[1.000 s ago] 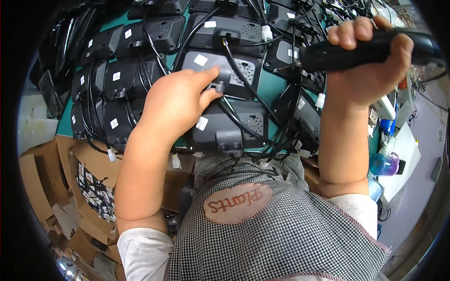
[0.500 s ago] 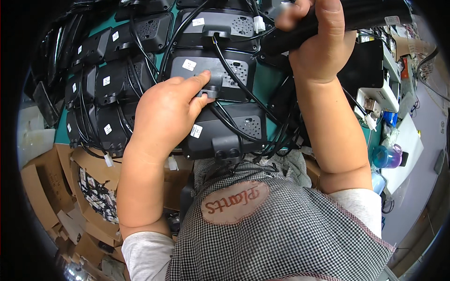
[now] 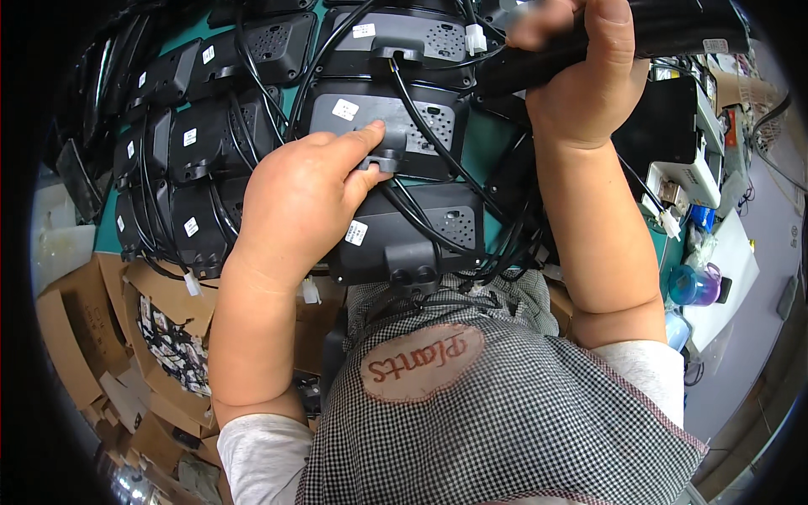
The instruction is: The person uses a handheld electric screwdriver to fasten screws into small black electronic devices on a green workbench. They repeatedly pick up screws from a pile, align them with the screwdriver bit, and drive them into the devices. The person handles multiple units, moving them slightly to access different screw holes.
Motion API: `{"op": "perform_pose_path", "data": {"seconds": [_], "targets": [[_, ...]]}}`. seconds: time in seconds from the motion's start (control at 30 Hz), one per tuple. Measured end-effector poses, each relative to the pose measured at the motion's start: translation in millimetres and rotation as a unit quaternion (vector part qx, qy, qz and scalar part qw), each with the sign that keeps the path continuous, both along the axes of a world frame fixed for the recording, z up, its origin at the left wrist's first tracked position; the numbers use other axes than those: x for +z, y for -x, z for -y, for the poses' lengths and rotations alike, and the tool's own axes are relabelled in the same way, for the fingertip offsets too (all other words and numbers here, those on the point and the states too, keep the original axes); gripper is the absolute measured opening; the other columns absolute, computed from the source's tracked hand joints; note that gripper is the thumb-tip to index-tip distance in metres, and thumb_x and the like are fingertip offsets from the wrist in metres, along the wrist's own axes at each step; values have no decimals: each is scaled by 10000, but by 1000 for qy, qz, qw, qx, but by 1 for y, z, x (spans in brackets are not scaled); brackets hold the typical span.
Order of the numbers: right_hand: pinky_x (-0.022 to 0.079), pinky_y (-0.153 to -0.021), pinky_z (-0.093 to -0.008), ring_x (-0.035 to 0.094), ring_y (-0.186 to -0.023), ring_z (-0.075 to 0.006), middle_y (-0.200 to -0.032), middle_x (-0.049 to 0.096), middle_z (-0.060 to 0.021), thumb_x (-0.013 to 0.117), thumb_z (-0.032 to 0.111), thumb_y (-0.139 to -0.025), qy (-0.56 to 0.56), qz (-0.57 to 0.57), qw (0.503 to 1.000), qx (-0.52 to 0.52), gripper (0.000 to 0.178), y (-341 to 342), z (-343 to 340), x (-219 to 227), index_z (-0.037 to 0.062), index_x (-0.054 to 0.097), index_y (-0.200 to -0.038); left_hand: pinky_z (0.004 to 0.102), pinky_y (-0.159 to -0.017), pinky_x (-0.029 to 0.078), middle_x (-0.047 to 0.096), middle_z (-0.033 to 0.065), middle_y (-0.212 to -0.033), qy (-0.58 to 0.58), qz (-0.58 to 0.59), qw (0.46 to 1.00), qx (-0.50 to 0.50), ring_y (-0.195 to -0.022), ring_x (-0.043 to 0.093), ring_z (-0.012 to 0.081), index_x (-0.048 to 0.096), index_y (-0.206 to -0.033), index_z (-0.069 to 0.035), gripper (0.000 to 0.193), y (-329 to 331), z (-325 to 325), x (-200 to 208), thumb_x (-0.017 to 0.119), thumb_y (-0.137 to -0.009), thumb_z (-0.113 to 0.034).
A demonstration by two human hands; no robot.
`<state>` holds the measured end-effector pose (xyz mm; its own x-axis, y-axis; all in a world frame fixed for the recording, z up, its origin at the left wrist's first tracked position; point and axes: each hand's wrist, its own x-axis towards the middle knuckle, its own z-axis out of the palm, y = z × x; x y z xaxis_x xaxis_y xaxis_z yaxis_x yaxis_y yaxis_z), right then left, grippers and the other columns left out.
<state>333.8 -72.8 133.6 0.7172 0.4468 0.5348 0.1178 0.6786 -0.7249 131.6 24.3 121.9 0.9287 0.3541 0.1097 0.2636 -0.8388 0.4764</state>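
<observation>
My left hand pinches the central mount of a black plastic device housing lying on the bench. Its thumb and forefinger sit on either side of that raised part. This housing bears a white sticker and a perforated patch, with a black cable crossing it. At the upper right, my right hand is wrapped about a long, glossy black piece with a white label near its far end. Its fingertips are blurred, and I cannot make out the piece's kind. Another black housing lies nearer to me.
Several similar housings lie in rows on the green bench mat, with black cables and white connectors among them. Cardboard boxes stand below left. At right are a black-and-white unit and a teal-purple cup.
The view has shifted slightly, and the housings sit a little lower and to the right in it. Both hands keep nearly the same pose and hold.
</observation>
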Motion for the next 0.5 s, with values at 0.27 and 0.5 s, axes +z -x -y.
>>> {"op": "perform_pose_path", "data": {"seconds": [0.27, 0.5], "targets": [[461, -489, -273, 509, -505, -164, -649, 527, -67, 639, 277, -841, 7, 14, 1000, -11, 286, -3, 3, -3, 55, 501, -959, 336, -608, 471, 616, 103, -747, 4, 1, 1000, 1, -666, 580, 254, 635, -1097, -103, 375, 1, 0, 0, 691, -728, -145], [458, -486, -256, 516, -513, -156, -664, 539, -77, 660, 230, -823, 30, 22, 998, 41, 306, 3, 1, -5, 31, 484, -975, 341, -610, 471, 616, 105, -744, -1, 9, 1000, 0, -665, 580, 259, 638, -1091, -102, 370, 2, 0, -2, 693, -727, -142]]}}
